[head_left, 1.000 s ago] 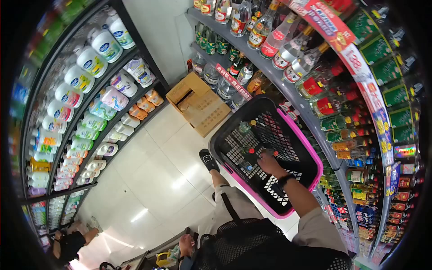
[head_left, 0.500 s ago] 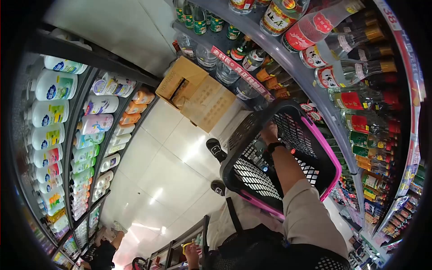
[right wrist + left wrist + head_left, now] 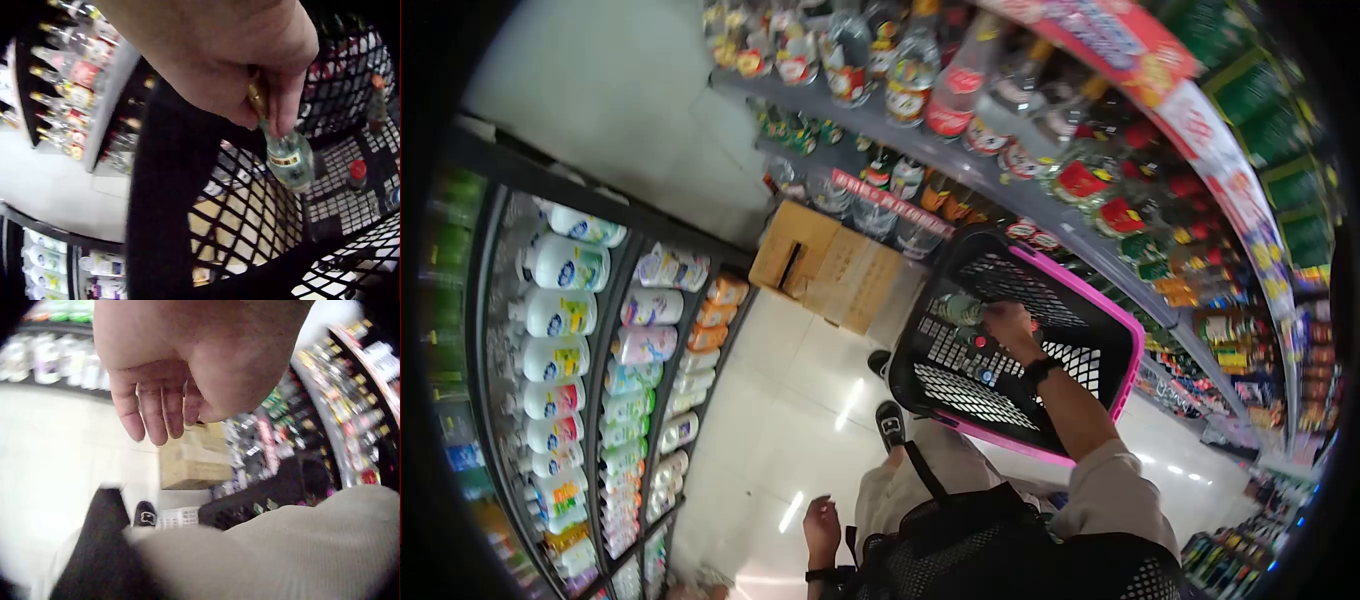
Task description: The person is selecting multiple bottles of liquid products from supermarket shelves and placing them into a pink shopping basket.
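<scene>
Gripping the pale-green glass bottle by its gold neck inside the pink-rimmed basket, the right hand should pinch firmly, base clear of the red-capped bottle. The right wrist view reveals the neck, masked in the head view; the left wrist view shows the left hand relaxed, empty.

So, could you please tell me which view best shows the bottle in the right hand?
The right wrist view: the bottle appears large there, its label showing below the right hand. The head view shows it small and blurred inside the basket; in the left wrist view, I cannot make it out.
</scene>
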### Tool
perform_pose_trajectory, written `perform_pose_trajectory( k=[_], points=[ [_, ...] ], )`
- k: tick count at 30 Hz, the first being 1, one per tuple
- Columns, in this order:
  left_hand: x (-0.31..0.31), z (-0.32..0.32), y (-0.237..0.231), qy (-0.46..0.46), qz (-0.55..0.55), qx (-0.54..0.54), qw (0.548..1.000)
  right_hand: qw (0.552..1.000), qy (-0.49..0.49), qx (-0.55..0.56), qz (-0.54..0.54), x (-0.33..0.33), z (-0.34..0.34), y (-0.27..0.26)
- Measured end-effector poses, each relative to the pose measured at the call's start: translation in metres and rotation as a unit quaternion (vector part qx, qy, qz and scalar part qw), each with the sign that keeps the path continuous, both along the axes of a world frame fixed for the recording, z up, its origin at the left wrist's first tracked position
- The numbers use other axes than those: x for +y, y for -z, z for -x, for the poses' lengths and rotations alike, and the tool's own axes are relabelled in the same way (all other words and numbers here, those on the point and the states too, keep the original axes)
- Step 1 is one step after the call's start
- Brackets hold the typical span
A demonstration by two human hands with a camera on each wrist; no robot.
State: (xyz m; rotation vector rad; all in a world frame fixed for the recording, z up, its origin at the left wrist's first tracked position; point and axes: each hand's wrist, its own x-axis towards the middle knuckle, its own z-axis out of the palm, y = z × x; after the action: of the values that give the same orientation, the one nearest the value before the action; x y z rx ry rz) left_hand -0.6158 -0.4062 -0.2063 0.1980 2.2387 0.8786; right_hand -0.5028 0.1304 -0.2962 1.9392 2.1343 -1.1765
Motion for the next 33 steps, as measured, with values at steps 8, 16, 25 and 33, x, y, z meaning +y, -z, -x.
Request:
perform_pose_trajectory(
  k=[8, 16, 25, 33],
  points=[
    [0.229, 0.073, -0.049, 0.149, -0.313, -0.212, 0.914, 0.985, -0.082, 0.152, 0.014, -0.082, -0.054, -0.321],
    [0.285, 0.001, -0.178, 0.113, -0.429, -0.606, 0.661, 0.937, -0.199, 0.231, -0.17, -0.172, -0.113, -0.491],
    [0.302, -0.072, -0.191, 0.108, -0.313, -0.654, 0.68, 0.902, -0.097, 0.31, -0.285, -0.207, -0.168, -0.454],
    [0.4, -0.221, -0.241, 0.017, -0.293, -0.785, 0.545, 0.866, 0.092, 0.41, -0.27, -0.213, -0.354, -0.388]
  ],
)
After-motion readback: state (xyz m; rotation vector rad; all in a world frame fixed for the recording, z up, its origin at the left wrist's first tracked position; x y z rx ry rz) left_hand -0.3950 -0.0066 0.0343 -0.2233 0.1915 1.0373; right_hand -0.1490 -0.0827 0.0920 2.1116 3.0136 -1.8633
